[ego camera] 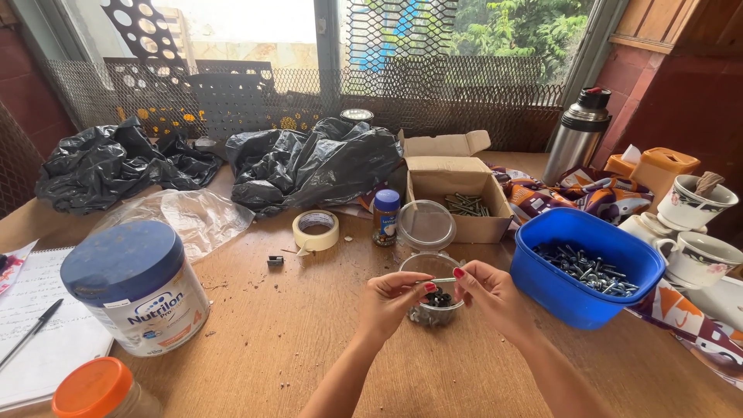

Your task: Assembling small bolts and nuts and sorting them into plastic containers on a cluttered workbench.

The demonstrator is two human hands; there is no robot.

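Two hands meet over a small clear plastic tub (433,308) near the middle of the wooden bench (309,340). The left hand (391,298) and the right hand (489,292) each pinch one end of a slim metal screw (443,280), held level just above the tub; the grip of each is pressed together on it, thumb against forefinger. Dark washers and small silver parts lie in the tub, whose hinged clear lid (426,224) stands open behind it.

To do this well, I judge the screw should stay level and over the tub, so anything that slips falls back in rather than rolling across the bench. A light pinch near the ends leaves the shank free.

Close on the right stands a blue plastic bin (573,298) of screws, its near wall just beside the right wrist, so an outward swing of that elbow would knock it. Behind the tub are an open cardboard box (458,224) with more screws, a small blue-capped jar (385,218) and a roll of masking tape (316,231). To the left there is bare bench between the hands and a large blue-lidded tin (139,290); an orange-lidded jar (104,391) and a notebook with a pen (31,331) lie further off. Black plastic bags (309,159) line the back. Teacups (696,259) sit at the far right, near the bench edge.
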